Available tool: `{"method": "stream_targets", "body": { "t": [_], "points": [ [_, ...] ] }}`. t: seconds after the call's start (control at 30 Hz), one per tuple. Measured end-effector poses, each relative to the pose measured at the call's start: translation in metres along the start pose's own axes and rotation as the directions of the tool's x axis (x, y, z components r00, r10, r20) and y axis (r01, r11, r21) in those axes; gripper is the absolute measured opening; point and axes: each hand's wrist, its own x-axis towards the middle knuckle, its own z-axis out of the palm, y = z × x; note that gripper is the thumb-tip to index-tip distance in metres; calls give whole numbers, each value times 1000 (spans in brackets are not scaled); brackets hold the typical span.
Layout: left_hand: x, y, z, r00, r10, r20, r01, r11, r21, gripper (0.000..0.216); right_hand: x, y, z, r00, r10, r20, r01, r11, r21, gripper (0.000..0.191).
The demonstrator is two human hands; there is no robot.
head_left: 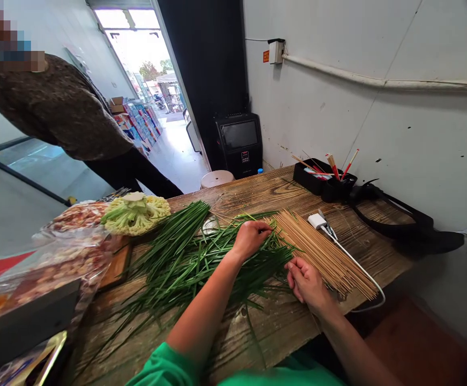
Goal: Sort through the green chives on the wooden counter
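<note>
Long green garlic chives (177, 268) lie in a loose heap across the wooden table. My left hand (251, 239) reaches over them, its fingers pinched together at the chive ends near the skewers. My right hand (306, 280) is closed beside the nearer chive ends, thumb and fingertips pressed together; what sits between them is too small to make out. To the right of the chives lies a wide bundle of thin bamboo skewers (321, 254), partly under the leaves.
A cauliflower (136, 213) and bagged food (64, 252) stand at the left. A white charger (317, 220) with its cable lies beyond the skewers. Further back are a black box (311, 179) and a black strap (398, 212). A person (56, 107) stands behind the table.
</note>
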Motion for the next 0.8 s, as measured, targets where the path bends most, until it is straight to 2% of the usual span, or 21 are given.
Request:
{"method": "stream_targets", "body": {
  "t": [0.1, 0.17, 0.23, 0.3, 0.37, 0.4, 0.47, 0.67, 0.8],
  "points": [
    [-6, 8, 2, 979, 108, 173, -114, 993, 31, 20, -1, -1, 1, 1000, -9, -30, 9, 1000, 6, 32],
    [-9, 15, -1, 925, 182, 333, -215, 975, 63, 24, -2, -3, 1, 998, -14, -53, 15, 1000, 13, 31],
    [-11, 20, -11, 902, 178, 393, -254, 955, 150, 28, -2, -3, 1, 998, -22, -59, 23, 1000, 12, 31],
    [-10, 18, -25, 949, 72, 307, -172, 934, 313, 29, -2, -3, 1, 998, -32, -49, 32, 999, 5, 32],
    [-7, 7, -41, 984, -107, 139, 27, 874, 485, 26, -1, -3, 0, 998, -38, -40, 39, 999, 3, 33],
    [-6, 0, -48, 979, -193, 69, 125, 829, 544, 23, -1, -3, 0, 999, -39, -38, 39, 999, 4, 33],
    [-3, -16, -58, 955, -296, 7, 230, 759, 609, 19, 0, -2, 0, 999, -37, -35, 38, 999, 7, 33],
    [-2, -45, -58, 862, -505, 41, 346, 646, 681, 23, 0, -2, 0, 999, -38, -32, 38, 999, 0, 33],
    [-2, -52, -56, 864, -498, 76, 331, 674, 661, 21, 0, -1, 0, 999, -38, -24, 38, 999, 2, 34]
  ]
}}
